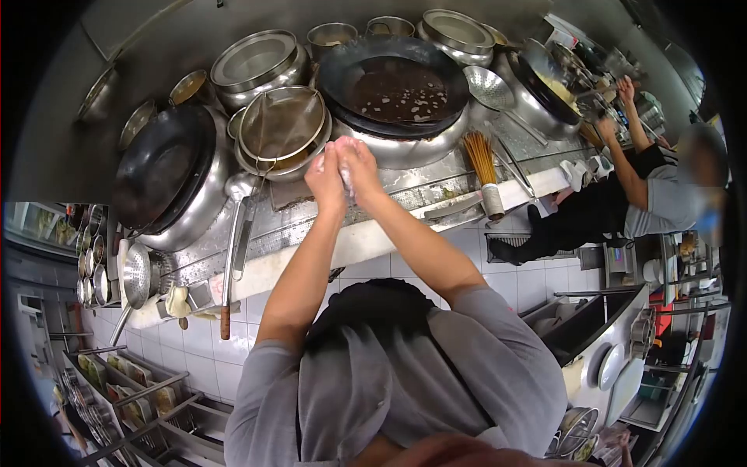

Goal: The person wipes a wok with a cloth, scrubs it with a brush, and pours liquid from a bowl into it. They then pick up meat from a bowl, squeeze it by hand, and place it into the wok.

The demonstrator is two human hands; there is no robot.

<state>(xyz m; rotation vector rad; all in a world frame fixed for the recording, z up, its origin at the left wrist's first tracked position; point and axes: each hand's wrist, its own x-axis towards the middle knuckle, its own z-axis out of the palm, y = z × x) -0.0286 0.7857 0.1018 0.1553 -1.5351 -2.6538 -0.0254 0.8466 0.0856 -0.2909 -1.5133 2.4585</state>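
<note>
Fingers [347, 148] of both hands are curled tight together, left hand [325, 177] and right hand [360, 165] clamped on a small white lump [343, 173]. It looks soft, but what it is I cannot tell. The lump sits pressed between the palms, held above the steel worktop [366, 233] just in front of the big round wok [393, 86], where dark liquid carries pale flecks. Beside it on the left, a fine wire strainer [282, 124] rests in a shiny steel bowl. Further left sits a black wok [163, 167], matte and tilted. A long steel ladle [237, 191] and a bamboo brush [482, 159] lie on the worktop. A co-worker [646, 194] reaches towards another wok on the right.
</note>
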